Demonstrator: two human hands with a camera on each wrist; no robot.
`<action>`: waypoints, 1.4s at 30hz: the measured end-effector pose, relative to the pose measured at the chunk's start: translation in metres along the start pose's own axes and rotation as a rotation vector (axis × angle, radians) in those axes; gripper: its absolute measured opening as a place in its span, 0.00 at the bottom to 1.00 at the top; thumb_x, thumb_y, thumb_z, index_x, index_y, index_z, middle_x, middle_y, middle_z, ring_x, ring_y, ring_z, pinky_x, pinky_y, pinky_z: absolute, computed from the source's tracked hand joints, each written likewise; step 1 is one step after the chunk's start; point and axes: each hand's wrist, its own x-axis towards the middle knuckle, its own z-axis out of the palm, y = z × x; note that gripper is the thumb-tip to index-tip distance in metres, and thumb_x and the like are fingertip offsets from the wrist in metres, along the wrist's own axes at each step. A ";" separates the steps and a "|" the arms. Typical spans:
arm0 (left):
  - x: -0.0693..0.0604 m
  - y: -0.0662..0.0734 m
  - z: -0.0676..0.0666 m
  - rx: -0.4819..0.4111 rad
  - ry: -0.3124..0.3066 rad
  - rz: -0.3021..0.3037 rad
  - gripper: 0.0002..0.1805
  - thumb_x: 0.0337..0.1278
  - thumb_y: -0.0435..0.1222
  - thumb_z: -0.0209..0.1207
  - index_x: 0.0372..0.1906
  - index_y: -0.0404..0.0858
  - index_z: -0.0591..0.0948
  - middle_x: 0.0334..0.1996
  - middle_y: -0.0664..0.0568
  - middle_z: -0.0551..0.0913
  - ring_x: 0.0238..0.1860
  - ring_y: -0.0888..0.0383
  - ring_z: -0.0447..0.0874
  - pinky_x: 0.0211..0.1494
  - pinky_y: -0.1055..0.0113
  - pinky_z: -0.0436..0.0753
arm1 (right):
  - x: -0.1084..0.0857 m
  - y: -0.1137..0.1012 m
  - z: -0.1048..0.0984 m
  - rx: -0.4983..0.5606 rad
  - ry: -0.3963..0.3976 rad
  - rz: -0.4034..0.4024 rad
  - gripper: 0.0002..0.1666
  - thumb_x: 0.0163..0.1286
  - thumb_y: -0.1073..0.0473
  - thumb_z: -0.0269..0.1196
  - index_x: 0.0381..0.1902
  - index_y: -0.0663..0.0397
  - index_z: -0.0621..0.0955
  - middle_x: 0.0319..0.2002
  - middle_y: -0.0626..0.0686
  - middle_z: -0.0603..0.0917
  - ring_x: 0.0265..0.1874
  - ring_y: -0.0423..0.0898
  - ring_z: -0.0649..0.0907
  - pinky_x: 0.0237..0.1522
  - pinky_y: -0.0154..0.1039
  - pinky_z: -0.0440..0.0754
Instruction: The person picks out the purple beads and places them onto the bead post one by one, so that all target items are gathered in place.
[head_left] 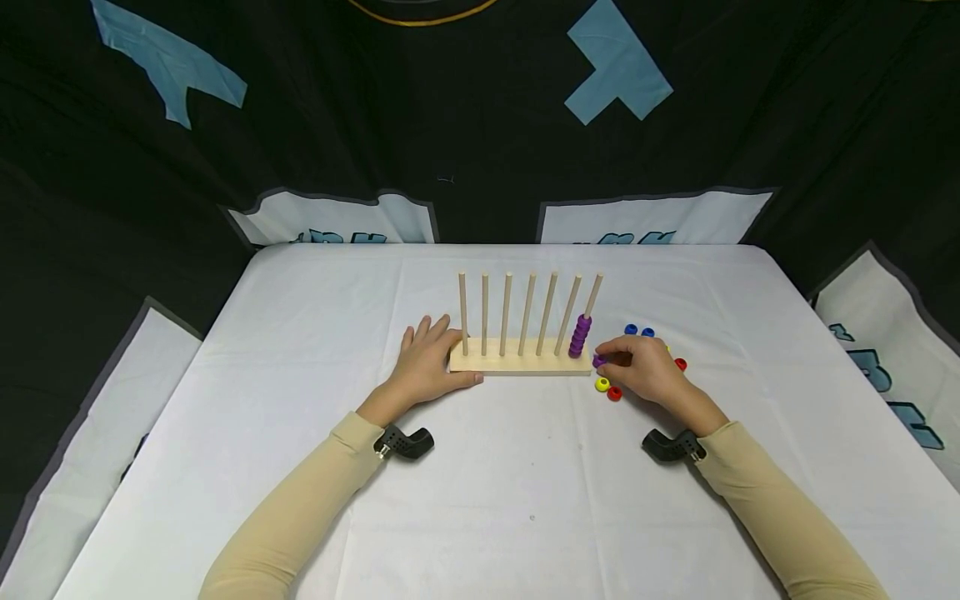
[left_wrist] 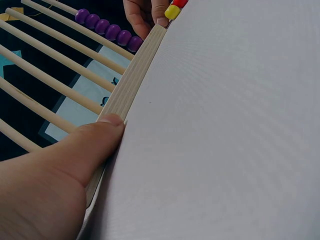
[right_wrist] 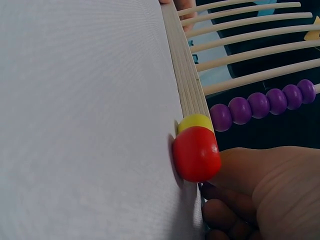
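Note:
A wooden peg stand (head_left: 517, 364) with a row of upright rods stands on the table. Purple beads (head_left: 580, 337) are stacked on its rightmost rod; the other rods are bare. My left hand (head_left: 423, 367) holds the stand's left end, thumb along the front edge and fingers spread behind. Just off the right end, my right hand (head_left: 645, 365) pinches a loose purple bead (head_left: 598, 361) between thumb and fingertips, low at the table. That bead is hidden in the right wrist view, where a red bead (right_wrist: 196, 154) and a yellow bead (right_wrist: 195, 121) appear close up.
Near the right hand lie loose beads: yellow (head_left: 602, 384) and red (head_left: 615, 393) in front, blue (head_left: 632, 330) behind, and another red (head_left: 680, 364) to the right. A white cloth covers the table (head_left: 480, 500); dark curtains (head_left: 480, 125) hang behind it.

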 end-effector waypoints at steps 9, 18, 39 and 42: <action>0.001 0.000 0.000 0.000 -0.008 -0.007 0.43 0.51 0.60 0.70 0.68 0.40 0.76 0.78 0.33 0.60 0.80 0.28 0.46 0.78 0.29 0.45 | 0.000 0.000 -0.001 0.009 0.000 -0.011 0.15 0.60 0.66 0.73 0.45 0.65 0.88 0.39 0.61 0.91 0.32 0.45 0.84 0.35 0.32 0.82; -0.001 -0.002 0.000 0.000 0.001 -0.005 0.43 0.51 0.60 0.69 0.68 0.39 0.76 0.78 0.32 0.60 0.80 0.27 0.46 0.78 0.29 0.44 | 0.000 -0.005 -0.005 0.007 0.037 -0.039 0.14 0.60 0.65 0.73 0.45 0.64 0.88 0.38 0.59 0.91 0.32 0.45 0.84 0.35 0.32 0.82; 0.002 -0.002 0.001 -0.003 -0.019 -0.012 0.44 0.51 0.61 0.69 0.69 0.40 0.75 0.79 0.34 0.59 0.81 0.29 0.44 0.79 0.30 0.43 | 0.004 -0.038 -0.067 0.001 0.202 -0.091 0.11 0.62 0.66 0.73 0.44 0.62 0.89 0.35 0.56 0.90 0.30 0.41 0.82 0.28 0.25 0.78; 0.002 -0.002 0.002 -0.007 -0.019 -0.012 0.44 0.51 0.61 0.69 0.69 0.40 0.75 0.79 0.34 0.59 0.81 0.29 0.44 0.79 0.30 0.43 | 0.008 -0.045 -0.077 -0.025 0.208 -0.097 0.13 0.62 0.65 0.73 0.45 0.62 0.89 0.37 0.57 0.90 0.33 0.47 0.84 0.35 0.20 0.76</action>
